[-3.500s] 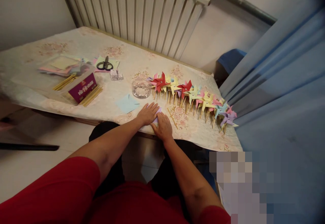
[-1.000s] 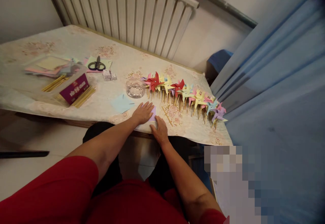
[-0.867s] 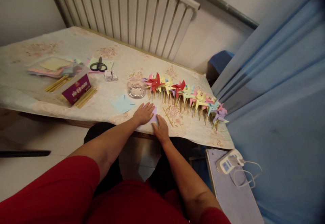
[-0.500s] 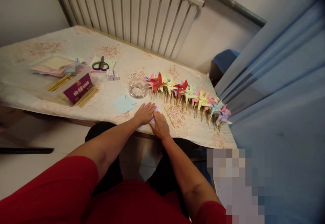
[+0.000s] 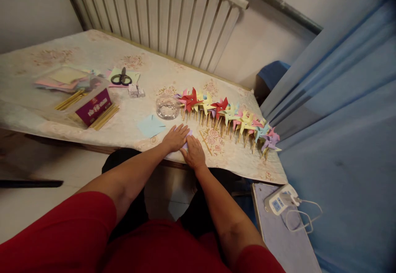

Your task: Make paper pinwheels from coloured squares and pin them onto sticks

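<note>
Near the table's front edge, my left hand (image 5: pixel 176 137) lies flat with fingers stretched out, pressing on a purple sheet of paper (image 5: pixel 186 145). My right hand (image 5: pixel 194 151) rests flat beside it on the same paper, its fingers almost touching the left ones. Most of the paper is hidden under both hands. Just to the right lies a thin wooden stick (image 5: pixel 205 143). A light blue sheet of paper with slits (image 5: pixel 151 125) is left of my hands. Beyond them stands a clear round container (image 5: pixel 167 108) of small silvery pieces.
A row of paper pinwheels (image 5: pixel 230 114) runs along the right. Leftward are a purple-fronted box (image 5: pixel 93 107), wooden sticks (image 5: pixel 105 117), scissors (image 5: pixel 121 77), small white boxes (image 5: pixel 136 91) and coloured paper (image 5: pixel 66 78). A power strip (image 5: pixel 280 201) with a cable sits lower right, near a blue curtain (image 5: pixel 343 141).
Both hands stay almost in place, pressed on the purple paper. The view has shifted very slightly. The lower right corner, blocked out before, now shows the power strip.
</note>
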`<action>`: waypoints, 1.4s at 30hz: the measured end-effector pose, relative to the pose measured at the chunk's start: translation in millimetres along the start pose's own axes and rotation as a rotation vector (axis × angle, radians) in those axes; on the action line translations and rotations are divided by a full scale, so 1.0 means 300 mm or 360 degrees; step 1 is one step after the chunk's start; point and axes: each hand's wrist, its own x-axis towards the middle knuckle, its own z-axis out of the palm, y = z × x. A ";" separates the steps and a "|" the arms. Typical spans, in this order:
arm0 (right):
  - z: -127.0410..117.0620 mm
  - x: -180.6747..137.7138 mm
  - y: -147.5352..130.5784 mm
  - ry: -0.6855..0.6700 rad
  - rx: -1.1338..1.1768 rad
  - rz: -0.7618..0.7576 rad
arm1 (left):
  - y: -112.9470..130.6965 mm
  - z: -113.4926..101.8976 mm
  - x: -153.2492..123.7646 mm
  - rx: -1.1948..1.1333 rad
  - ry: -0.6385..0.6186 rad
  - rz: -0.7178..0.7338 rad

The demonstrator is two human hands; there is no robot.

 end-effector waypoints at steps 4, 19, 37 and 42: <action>0.004 -0.001 0.002 0.0006 0.0003 0.0006 | -0.004 0.006 -0.005 0.0003 0.0030 0.0018; 0.017 -0.004 0.008 0.0004 -0.0083 -0.0049 | -0.031 0.019 -0.081 0.0041 0.0076 -0.0077; 0.040 -0.010 0.020 0.0092 -0.0120 -0.0090 | -0.039 0.019 -0.178 0.0004 0.0112 0.0048; 0.034 -0.009 0.016 0.0087 -0.0114 -0.0092 | -0.046 0.032 -0.191 0.0022 0.0128 0.0076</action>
